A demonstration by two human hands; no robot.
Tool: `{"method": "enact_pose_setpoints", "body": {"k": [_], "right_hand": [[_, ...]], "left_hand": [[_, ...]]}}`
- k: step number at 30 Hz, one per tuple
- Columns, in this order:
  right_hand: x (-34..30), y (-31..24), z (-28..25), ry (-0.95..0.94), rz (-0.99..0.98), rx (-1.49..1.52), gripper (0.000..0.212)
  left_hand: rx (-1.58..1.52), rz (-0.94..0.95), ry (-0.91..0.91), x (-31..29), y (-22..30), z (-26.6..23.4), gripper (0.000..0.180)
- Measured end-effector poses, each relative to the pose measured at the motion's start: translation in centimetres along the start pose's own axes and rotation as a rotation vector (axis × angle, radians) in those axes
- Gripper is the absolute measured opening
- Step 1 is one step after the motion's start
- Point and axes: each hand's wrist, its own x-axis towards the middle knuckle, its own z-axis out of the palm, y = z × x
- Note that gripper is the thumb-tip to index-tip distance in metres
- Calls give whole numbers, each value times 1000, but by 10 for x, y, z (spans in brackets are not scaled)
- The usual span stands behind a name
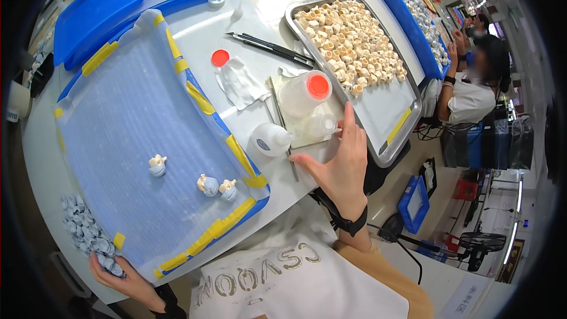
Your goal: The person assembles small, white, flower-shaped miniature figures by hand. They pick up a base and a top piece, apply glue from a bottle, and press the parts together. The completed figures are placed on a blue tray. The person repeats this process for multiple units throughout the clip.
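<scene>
My left hand (pixel 127 286) is at the near left corner, its fingers and thumb curled around light blue curved pieces at the end of a pile (pixel 85 224). My right hand (pixel 342 171) has its thumb and fingers spread, with nothing visible between them. Its fingers are near a small clear bottle (pixel 323 125); its thumb is by a thin metal rod (pixel 293 168). A white squeeze bottle (pixel 270 140) and a larger bottle with a red top (pixel 301 91) stand close by. On the lined blue tray (pixel 136 100) sit a cream-and-blue figurine (pixel 157 166) and two more figurines (pixel 218 188).
A metal tray (pixel 387 152) holds many small cream hollow pieces (pixel 354 44). Black pens (pixel 271 47), a crumpled white cloth (pixel 241 82) and a red cap (pixel 220 58) lie between the trays. Blue trays (pixel 106 12) stand behind. Another person (pixel 472 100) works at the right.
</scene>
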Motion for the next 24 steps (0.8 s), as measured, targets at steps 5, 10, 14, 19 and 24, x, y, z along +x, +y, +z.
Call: {"method": "enact_pose_setpoints", "body": {"k": [5,10,14,19,24], "right_hand": [[6,-4,8,33,47,14,115],[8,-2,8,46,57,89,109],[7,2,8,64,62,180,106],[7,6,9,52,44,230,103],[8,8,3,-8,90,334,102]], "left_hand": [[-5,19,4,0,-6,1,43],[19,7,-9,-2,-7,0,43],[14,10,-15,-1,-11,1,43],[28,10,-17,-1,-11,0,44],[63,11,-40,0,-8,-1,46]]}}
